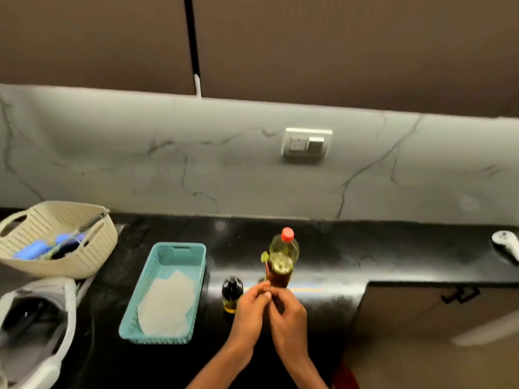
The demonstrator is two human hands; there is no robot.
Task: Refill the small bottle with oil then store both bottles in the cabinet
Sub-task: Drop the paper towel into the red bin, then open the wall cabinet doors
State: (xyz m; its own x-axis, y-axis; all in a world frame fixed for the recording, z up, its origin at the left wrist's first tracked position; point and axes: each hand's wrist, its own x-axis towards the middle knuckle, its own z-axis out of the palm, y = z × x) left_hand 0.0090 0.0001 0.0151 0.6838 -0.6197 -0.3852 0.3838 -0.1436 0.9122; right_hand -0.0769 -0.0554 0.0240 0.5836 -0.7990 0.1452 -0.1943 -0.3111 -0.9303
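A large clear oil bottle (283, 254) with a red cap and a brown label stands upright on the black counter (337, 256). To its left stands the small bottle (232, 294), which has a dark top and a little yellow oil at the bottom. My left hand (250, 310) and my right hand (290, 314) meet just in front of the large bottle's base, fingers curled and touching each other. Whether they pinch anything between them is hidden. Neither hand touches the small bottle.
A teal plastic basket (179, 249) holding a white cloth lies left of the small bottle. A beige slotted basket (92, 248) with utensils sits at the far left, above a white appliance (56, 357). Brown wall cabinets (337, 46) hang overhead; a lower cabinet door (421, 318) is at right.
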